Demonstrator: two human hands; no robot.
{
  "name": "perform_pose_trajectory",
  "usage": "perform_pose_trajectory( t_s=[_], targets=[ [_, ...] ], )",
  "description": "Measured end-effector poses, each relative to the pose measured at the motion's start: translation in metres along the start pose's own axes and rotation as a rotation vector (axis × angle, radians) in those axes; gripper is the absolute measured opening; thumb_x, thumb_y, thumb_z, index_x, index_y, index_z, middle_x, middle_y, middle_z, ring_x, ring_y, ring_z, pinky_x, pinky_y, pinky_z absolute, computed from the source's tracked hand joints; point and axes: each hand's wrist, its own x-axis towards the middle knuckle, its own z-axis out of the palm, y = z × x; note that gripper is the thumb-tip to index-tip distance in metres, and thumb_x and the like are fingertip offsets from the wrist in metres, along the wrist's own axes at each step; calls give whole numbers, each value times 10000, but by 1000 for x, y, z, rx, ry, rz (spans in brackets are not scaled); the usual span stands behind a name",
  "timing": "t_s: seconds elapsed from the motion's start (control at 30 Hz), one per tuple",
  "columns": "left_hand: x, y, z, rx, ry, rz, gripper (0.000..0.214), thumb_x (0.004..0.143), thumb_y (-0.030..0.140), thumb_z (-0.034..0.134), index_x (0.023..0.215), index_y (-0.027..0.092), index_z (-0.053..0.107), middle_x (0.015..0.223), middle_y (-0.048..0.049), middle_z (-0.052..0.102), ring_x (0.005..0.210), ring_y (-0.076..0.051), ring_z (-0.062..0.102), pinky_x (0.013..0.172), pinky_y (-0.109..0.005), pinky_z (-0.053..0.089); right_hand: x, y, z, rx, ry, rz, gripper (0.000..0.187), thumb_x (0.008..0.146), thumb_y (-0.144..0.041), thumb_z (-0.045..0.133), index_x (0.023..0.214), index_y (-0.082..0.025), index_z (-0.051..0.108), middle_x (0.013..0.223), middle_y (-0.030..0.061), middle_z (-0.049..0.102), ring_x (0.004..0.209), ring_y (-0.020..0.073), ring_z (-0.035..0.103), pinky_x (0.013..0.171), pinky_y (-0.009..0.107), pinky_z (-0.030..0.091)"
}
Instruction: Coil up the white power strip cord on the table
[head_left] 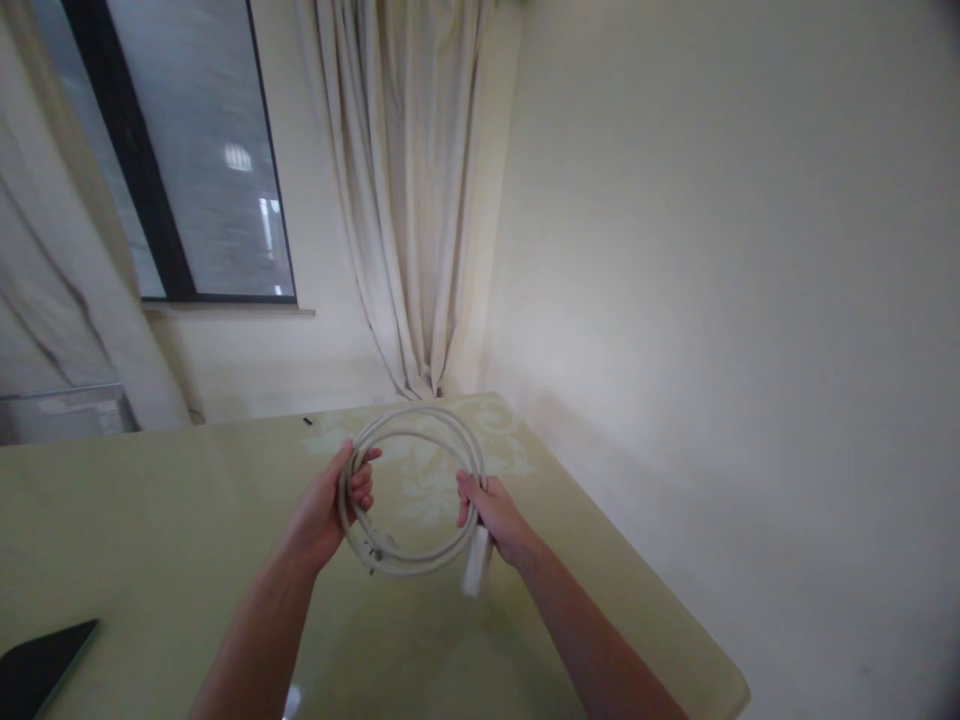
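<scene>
A white cable point(420, 410), wound into several round loops, is held up above the table between my two hands. My left hand point(339, 505) is closed around the left side of the coil, its fingers curled through the inside. On the right side, my right hand point(491, 508) grips the loops with the thumb on top. A white block-shaped end point(476, 562), perhaps a power strip, hangs below my right hand. At the coil's lower left is a plug point(375, 550) with dark prongs, near my left hand.
The pale green table point(187, 540) has a white floral pattern at its far corner. A small dark object point(307, 421) lies near the back edge, and a black flat item point(45, 665) at the front left. A wall point(712, 350) borders the right; curtains point(405, 200) hang behind.
</scene>
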Motion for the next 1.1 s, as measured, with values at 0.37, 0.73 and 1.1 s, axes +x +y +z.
perform_pose_trajectory(
  t_s=[0.37, 0.73, 1.1],
  targets=[
    [3, -45, -12, 159, -213, -74, 433, 885, 513, 733, 1108, 142, 713, 716, 16, 561, 583, -104, 510, 601, -241, 495, -18, 12, -49, 32, -13, -66, 590, 860, -804, 555, 918, -217, 585, 442, -93, 441, 398, 94, 314, 420, 231, 202],
    [-10, -58, -23, 793, -62, 99, 546, 784, 704, 712, 927, 184, 797, 764, -46, 653, 684, -180, 515, 599, -261, 364, -21, 9, -83, -135, 96, -107, 598, 875, -791, 543, 811, -201, 611, 431, -63, 474, 422, 105, 366, 457, 237, 251],
    [4, 25, -27, 1197, 78, 465, 512, 680, 745, 675, 664, 245, 784, 775, -62, 768, 888, -324, 659, 856, -372, 483, -58, -23, -115, -327, -420, 50, 436, 887, -559, 662, 661, -198, 572, 559, -26, 550, 477, 96, 402, 484, 244, 294]
  ],
)
